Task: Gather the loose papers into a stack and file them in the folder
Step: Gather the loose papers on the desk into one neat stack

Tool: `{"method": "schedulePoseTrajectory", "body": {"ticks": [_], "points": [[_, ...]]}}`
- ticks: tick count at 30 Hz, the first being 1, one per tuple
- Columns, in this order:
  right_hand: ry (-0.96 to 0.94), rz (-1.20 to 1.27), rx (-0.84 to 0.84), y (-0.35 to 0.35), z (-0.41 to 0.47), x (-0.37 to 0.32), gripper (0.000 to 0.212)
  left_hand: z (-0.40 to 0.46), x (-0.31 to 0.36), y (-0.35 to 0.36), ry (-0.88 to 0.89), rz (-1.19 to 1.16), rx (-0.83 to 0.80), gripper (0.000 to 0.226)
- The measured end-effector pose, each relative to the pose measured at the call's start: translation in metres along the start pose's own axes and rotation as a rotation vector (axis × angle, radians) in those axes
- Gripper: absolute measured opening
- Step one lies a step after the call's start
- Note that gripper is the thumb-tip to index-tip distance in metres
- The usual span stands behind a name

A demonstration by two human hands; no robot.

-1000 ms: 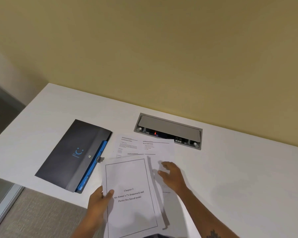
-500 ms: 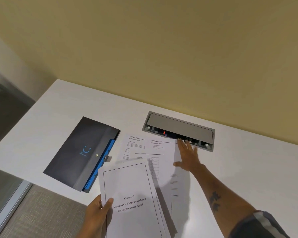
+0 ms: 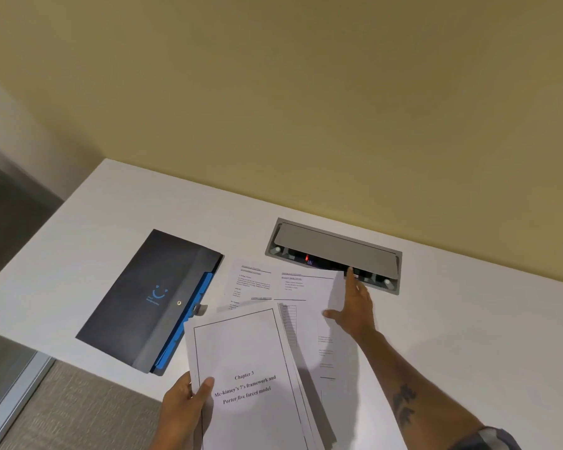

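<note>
My left hand (image 3: 184, 407) grips a stack of papers (image 3: 251, 378) by its lower left edge; the top page reads "Chapter 3". The stack is held tilted over the white table's (image 3: 468, 336) front edge. My right hand (image 3: 355, 308) is at the right edge of a loose printed sheet (image 3: 309, 287), thumb on top and fingers behind, and that edge curls up off the table. Another loose sheet (image 3: 247, 280) lies flat to its left, partly under it. The dark grey folder (image 3: 150, 300), with a blue smile mark and blue tabs, lies shut on the left.
A grey cable box (image 3: 335, 251) with a hinged lid is sunk into the table right behind the loose sheets, touching my right fingertips. A yellow wall rises behind it. The table's front edge runs diagonally past the folder, with carpet (image 3: 78, 410) below.
My right hand reached from the near end of the loose sheets to their far right corner by the cable box, and now lifts that edge. The stack in my left hand stayed put.
</note>
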State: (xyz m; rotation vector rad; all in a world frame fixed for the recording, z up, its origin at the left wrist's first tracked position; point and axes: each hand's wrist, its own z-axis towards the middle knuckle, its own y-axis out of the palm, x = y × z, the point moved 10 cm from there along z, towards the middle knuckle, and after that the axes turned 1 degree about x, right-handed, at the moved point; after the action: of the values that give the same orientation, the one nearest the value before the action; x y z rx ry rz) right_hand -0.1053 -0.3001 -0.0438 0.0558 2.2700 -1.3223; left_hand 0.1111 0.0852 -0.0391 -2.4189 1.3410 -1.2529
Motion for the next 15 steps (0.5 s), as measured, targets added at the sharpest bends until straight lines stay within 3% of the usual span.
{"method": "schedulePoseTrajectory", "body": {"ticks": [7,15], "points": [[0.024,0.040,-0.017,0.008,0.012,-0.002,0.133,0.004,-0.014,0.004,-0.046,0.008,-0.009,0.032],[0.032,0.071,-0.020,0.009,0.012,-0.008,0.133,0.004,-0.010,0.006,-0.047,0.011,-0.006,0.024]]}}
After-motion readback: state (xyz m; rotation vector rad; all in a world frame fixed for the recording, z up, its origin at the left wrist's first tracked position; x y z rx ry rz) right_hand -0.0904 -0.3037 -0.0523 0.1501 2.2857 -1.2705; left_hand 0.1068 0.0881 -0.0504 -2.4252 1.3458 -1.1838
